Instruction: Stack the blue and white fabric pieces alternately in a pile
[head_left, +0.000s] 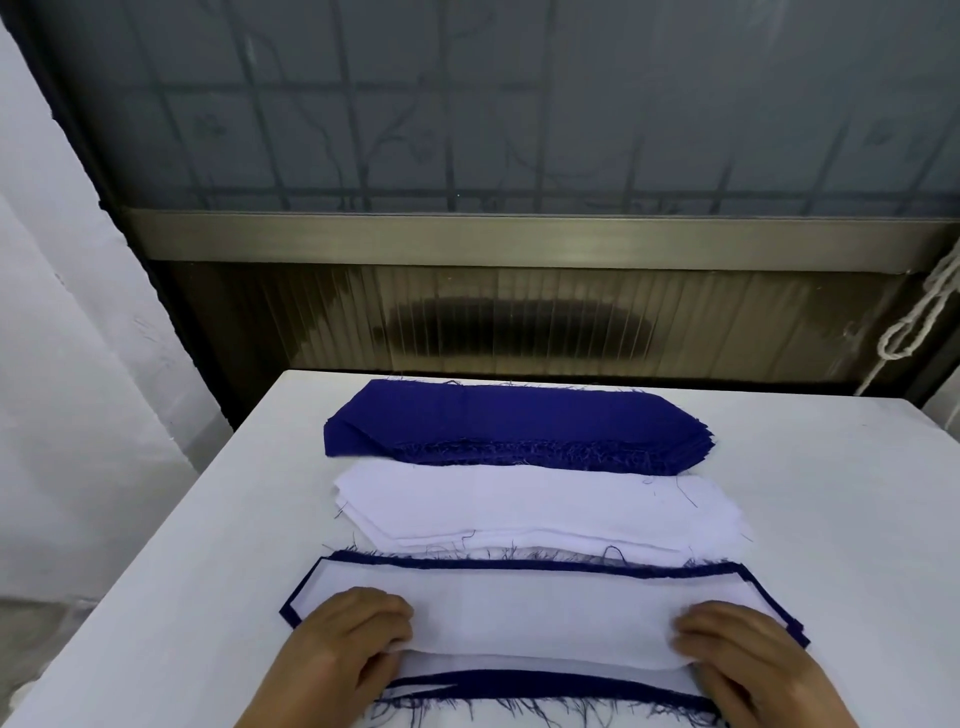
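Frayed matt cloth blue pieces (514, 421)

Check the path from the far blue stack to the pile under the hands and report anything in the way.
The white stack lies between the blue stack and the alternating pile. It is low and flat, so a lifted piece should pass over it.

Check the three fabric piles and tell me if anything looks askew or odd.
Slightly. On the near mixed pile, the top white piece sits short of the near edge, leaving white and frayed blue layers exposed below. Both the left hand and right hand hold its ends. The blue stack and white stack look orderly.
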